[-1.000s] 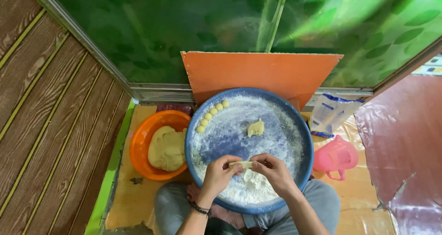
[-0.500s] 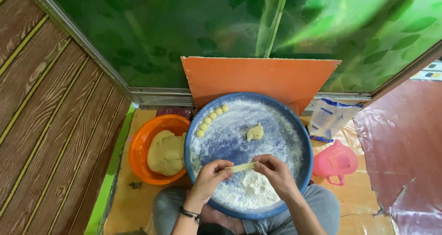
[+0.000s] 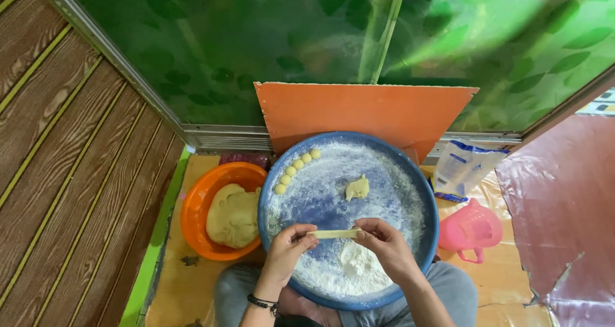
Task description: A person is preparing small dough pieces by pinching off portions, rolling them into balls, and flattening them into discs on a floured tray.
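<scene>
Six small dough balls (image 3: 295,167) sit at the blue tray's (image 3: 423,192) ten o'clock rim, much dough (image 3: 234,215) fills the orange bowl (image 3: 192,228) at nine, and left hand (image 3: 285,253) and right hand (image 3: 384,247) pinch a dough strip (image 3: 334,234).

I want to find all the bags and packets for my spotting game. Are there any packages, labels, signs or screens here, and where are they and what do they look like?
Bag: one soft, crumpled plastic packet, white with blue patches, lying on the floor right of the blue tray, just above the pink scoop.
No signs or screens show.
</scene>
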